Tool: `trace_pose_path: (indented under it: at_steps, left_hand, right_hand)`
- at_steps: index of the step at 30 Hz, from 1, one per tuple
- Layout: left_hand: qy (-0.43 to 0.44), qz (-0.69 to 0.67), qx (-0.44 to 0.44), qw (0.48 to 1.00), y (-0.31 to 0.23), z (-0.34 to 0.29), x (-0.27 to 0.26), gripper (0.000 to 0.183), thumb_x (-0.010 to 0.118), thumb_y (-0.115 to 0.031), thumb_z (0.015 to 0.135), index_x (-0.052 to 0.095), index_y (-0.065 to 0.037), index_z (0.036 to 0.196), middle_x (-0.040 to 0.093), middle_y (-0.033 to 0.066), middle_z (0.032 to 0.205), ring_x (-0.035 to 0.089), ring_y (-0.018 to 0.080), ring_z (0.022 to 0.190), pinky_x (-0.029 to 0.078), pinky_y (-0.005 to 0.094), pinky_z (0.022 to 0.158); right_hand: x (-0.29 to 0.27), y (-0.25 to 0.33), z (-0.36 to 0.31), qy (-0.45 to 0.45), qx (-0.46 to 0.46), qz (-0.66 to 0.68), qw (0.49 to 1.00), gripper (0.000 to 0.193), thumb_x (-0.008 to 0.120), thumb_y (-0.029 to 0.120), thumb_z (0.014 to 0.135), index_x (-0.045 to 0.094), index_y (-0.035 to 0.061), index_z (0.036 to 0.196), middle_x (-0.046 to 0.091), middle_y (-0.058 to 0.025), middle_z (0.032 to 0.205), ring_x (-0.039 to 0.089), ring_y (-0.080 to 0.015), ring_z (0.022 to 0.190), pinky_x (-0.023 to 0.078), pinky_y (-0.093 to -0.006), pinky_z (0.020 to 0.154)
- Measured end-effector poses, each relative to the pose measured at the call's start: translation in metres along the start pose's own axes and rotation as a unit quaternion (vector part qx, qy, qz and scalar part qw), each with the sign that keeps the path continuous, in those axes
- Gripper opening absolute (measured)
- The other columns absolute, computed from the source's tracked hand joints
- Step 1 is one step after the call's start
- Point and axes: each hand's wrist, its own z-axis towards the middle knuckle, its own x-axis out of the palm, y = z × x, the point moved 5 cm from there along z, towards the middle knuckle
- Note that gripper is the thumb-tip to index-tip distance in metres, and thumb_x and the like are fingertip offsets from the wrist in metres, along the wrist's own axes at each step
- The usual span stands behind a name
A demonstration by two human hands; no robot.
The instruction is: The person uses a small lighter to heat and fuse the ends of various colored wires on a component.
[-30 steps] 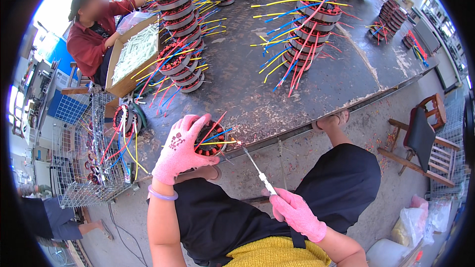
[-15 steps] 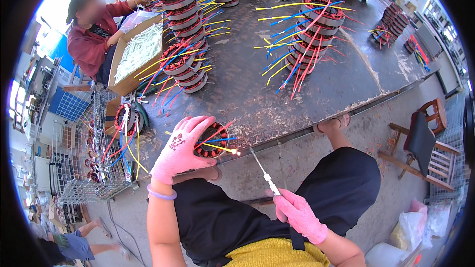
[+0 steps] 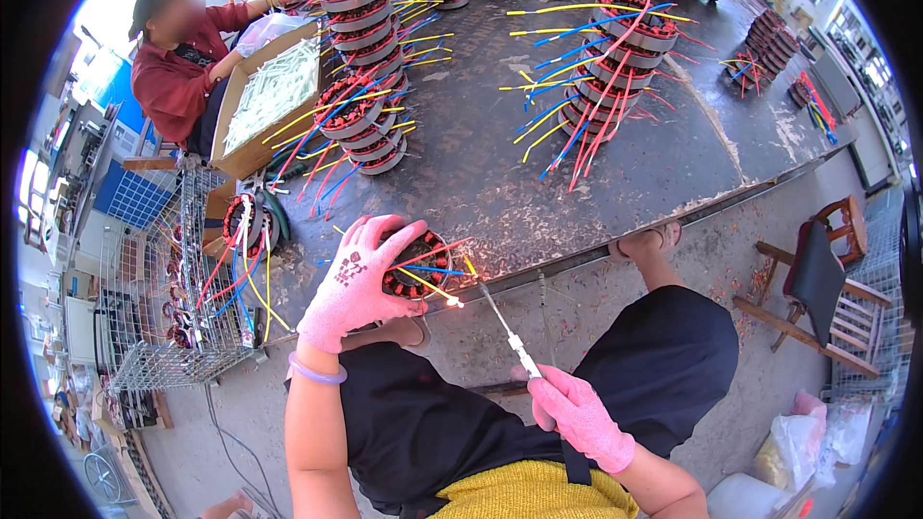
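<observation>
My left hand (image 3: 363, 274), in a pink glove, is closed round a motor stator (image 3: 402, 282), a ring with red and black windings, held at the table's front edge. Red, blue and yellow leads stick out of it to the right. At the end of one yellow lead (image 3: 436, 294) there is a small bright glow. My right hand (image 3: 577, 413), also gloved in pink, grips a slim gas torch (image 3: 520, 350) with a white body and thin metal nozzle. An orange-yellow flame (image 3: 469, 265) shows near the nozzle's tip, close to the leads. The gloved left hand hides part of the ring.
Stacks of stators (image 3: 615, 67) with coloured leads stand on the dark table (image 3: 481, 115). Another wired stator (image 3: 252, 223) lies by a wire basket (image 3: 183, 365). A carton of pale tubes (image 3: 274, 101) sits beside a co-worker (image 3: 178, 67). A chair (image 3: 817, 279) stands right.
An orange-yellow flame now shows at the nozzle, which has shifted slightly up and left. The stator and its leads have turned a little, and the glowing lead end sits slightly lower.
</observation>
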Motion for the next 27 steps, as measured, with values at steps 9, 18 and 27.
trace_pose_path:
  at_steps: [9, 18, 27]
  left_hand:
    - [-0.008, 0.015, 0.015, 1.0, 0.003, -0.001, 0.0, 0.095, 0.09, -0.026, 0.055, 0.052, -0.012, 0.141, 0.054, 0.0151, 0.134, 0.049, 0.0377, 0.128, 0.031, 0.0486, 0.117]
    - [0.01, 0.006, 0.01, 1.0, 0.009, 0.0, 0.004, 0.099, 0.091, -0.023, 0.052, 0.051, -0.012, 0.142, 0.051, 0.0113, 0.144, 0.042, 0.0384, 0.137, 0.03, 0.0488, 0.12]
    - [0.001, -0.002, 0.01, 1.0, 0.012, 0.0, 0.004, 0.099, 0.091, -0.026, 0.053, 0.05, -0.01, 0.142, 0.052, 0.0119, 0.143, 0.043, 0.0383, 0.136, 0.028, 0.0489, 0.12]
  right_hand:
    - [0.002, 0.004, -0.002, 0.004, 0.009, -0.022, 1.0, 0.042, 0.052, 0.027, 0.106, 0.053, 0.0017, 0.139, 0.046, 0.0054, 0.074, 0.042, -0.0049, 0.063, 0.034, -0.0214, 0.056]
    - [0.002, 0.003, -0.002, 0.005, 0.019, -0.011, 1.0, 0.041, 0.051, 0.027, 0.106, 0.053, 0.0021, 0.139, 0.046, 0.0055, 0.076, 0.042, -0.0044, 0.064, 0.033, -0.0208, 0.055]
    - [0.002, 0.001, -0.003, 0.005, 0.003, -0.013, 1.0, 0.04, 0.05, 0.029, 0.106, 0.055, 0.0021, 0.135, 0.046, 0.0057, 0.077, 0.04, -0.0039, 0.063, 0.032, -0.0211, 0.055]
